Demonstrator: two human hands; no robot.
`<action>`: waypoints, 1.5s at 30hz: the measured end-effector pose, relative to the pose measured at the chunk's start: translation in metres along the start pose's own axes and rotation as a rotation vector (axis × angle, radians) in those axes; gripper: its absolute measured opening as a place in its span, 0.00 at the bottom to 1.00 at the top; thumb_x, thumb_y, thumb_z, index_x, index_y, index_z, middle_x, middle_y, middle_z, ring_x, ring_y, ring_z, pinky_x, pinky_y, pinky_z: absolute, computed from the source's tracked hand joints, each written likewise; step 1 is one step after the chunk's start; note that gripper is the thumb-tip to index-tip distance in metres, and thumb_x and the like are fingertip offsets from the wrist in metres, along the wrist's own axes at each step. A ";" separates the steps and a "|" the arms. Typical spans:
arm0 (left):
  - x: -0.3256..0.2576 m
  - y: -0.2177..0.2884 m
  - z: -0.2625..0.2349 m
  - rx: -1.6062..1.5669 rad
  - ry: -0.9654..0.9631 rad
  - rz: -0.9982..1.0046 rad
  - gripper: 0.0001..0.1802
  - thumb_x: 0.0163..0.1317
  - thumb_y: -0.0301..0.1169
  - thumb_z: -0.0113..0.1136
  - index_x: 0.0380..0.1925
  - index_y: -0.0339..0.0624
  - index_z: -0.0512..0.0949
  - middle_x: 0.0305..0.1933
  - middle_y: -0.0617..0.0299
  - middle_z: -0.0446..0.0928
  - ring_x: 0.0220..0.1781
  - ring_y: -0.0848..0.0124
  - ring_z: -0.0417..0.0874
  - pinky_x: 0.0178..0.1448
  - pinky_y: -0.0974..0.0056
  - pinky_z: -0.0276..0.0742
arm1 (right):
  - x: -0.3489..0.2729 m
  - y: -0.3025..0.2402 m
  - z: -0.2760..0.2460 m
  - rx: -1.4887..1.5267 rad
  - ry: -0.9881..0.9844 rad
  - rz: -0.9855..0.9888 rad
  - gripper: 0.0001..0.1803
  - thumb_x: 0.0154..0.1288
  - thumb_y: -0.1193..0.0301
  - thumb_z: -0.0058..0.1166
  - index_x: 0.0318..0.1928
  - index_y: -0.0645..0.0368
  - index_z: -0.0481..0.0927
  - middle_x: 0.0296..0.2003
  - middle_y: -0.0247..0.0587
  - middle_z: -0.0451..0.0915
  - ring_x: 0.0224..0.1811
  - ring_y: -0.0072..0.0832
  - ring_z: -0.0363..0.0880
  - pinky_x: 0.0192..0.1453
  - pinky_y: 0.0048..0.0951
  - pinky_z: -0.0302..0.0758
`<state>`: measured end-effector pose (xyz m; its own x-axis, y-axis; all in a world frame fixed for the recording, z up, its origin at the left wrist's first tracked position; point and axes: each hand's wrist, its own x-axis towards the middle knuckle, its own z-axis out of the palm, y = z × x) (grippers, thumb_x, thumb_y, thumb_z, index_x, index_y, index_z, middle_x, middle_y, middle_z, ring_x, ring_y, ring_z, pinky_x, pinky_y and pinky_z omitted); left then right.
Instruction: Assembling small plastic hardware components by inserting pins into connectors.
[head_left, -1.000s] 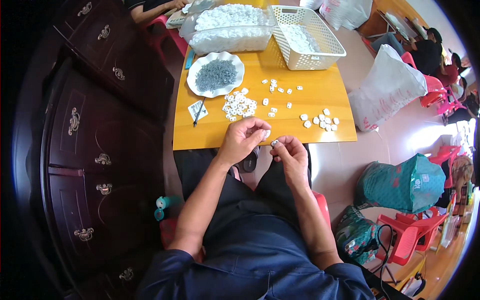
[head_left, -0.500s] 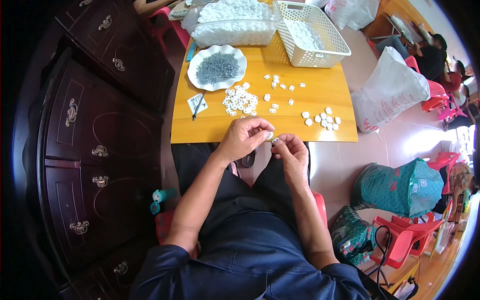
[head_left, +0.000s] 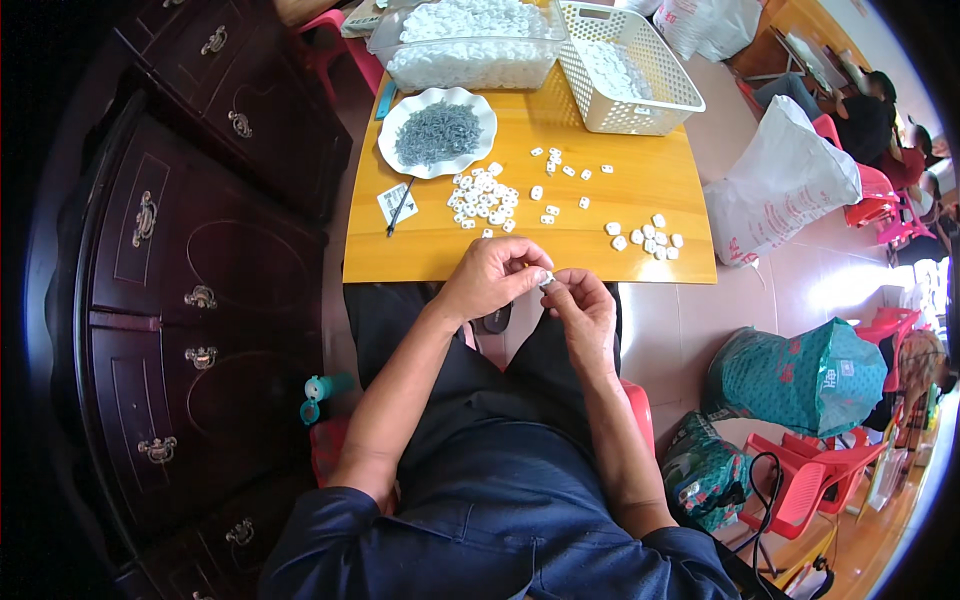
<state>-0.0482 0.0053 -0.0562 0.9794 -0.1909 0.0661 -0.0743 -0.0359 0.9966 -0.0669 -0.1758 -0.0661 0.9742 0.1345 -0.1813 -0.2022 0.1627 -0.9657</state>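
Just off the table's front edge, my left hand (head_left: 493, 281) pinches a small white plastic piece (head_left: 546, 279) between thumb and fingers. My right hand (head_left: 584, 305) meets it there, thumb and forefinger closed at the same spot; its own white piece is mostly hidden by the fingertips. Beyond my left hand lies a heap of small white two-holed pieces (head_left: 483, 196). Several single ones (head_left: 551, 211) are scattered to its right. Another small cluster of white pieces (head_left: 649, 239) sits near the table's right edge.
A scalloped white plate (head_left: 485, 150) holds grey small parts. Behind it stand a clear bin (head_left: 480, 75) full of white pieces and a cream perforated basket (head_left: 640, 118). A dark thin tool (head_left: 401, 208) rests on a card. Dark drawers line the left; bags and red chairs fill the right.
My two hands have brought their white pieces together; a small gap showed between them before. The view has shifted slightly, and the piles on the table look the same.
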 end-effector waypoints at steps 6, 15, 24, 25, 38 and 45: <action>0.000 -0.003 -0.003 -0.015 -0.058 -0.034 0.04 0.64 0.21 0.65 0.38 0.33 0.84 0.31 0.67 0.84 0.32 0.82 0.81 0.38 0.73 0.79 | 0.001 0.010 -0.006 0.002 -0.045 0.060 0.08 0.71 0.73 0.62 0.46 0.63 0.82 0.35 0.33 0.85 0.35 0.18 0.82 0.39 0.18 0.74; -0.003 0.021 0.007 0.394 0.005 0.142 0.23 0.54 0.31 0.75 0.50 0.38 0.81 0.44 0.55 0.82 0.42 0.67 0.84 0.44 0.64 0.82 | 0.005 0.014 -0.005 0.407 -0.011 0.263 0.09 0.74 0.69 0.59 0.48 0.60 0.82 0.42 0.37 0.86 0.44 0.24 0.85 0.49 0.27 0.79; -0.004 0.012 0.022 0.785 0.134 0.347 0.17 0.53 0.29 0.71 0.44 0.41 0.84 0.42 0.58 0.83 0.40 0.60 0.86 0.44 0.59 0.83 | 0.007 0.023 -0.006 0.643 -0.085 0.352 0.12 0.74 0.63 0.57 0.51 0.56 0.81 0.46 0.38 0.87 0.50 0.28 0.85 0.58 0.36 0.80; -0.004 0.013 0.022 0.740 0.134 0.335 0.15 0.53 0.28 0.71 0.43 0.41 0.85 0.40 0.59 0.83 0.37 0.61 0.86 0.42 0.60 0.83 | 0.007 0.022 -0.006 0.633 -0.093 0.355 0.14 0.74 0.62 0.56 0.52 0.56 0.81 0.46 0.38 0.87 0.50 0.28 0.84 0.59 0.36 0.79; -0.006 0.021 0.014 0.638 0.053 0.288 0.13 0.53 0.30 0.71 0.40 0.43 0.86 0.36 0.59 0.84 0.36 0.60 0.87 0.41 0.59 0.82 | 0.003 0.014 -0.005 0.515 -0.093 0.307 0.14 0.76 0.62 0.55 0.49 0.59 0.83 0.43 0.36 0.86 0.42 0.22 0.85 0.48 0.26 0.81; -0.005 0.021 0.015 0.672 0.068 0.376 0.11 0.54 0.30 0.70 0.39 0.42 0.86 0.36 0.57 0.84 0.38 0.56 0.86 0.42 0.58 0.82 | 0.003 0.015 -0.004 0.453 -0.052 0.221 0.12 0.75 0.65 0.56 0.45 0.62 0.85 0.37 0.35 0.86 0.36 0.20 0.83 0.45 0.23 0.78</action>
<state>-0.0573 -0.0092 -0.0367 0.8732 -0.2487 0.4191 -0.4816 -0.5722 0.6639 -0.0669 -0.1767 -0.0823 0.8990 0.2606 -0.3519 -0.4379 0.5310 -0.7255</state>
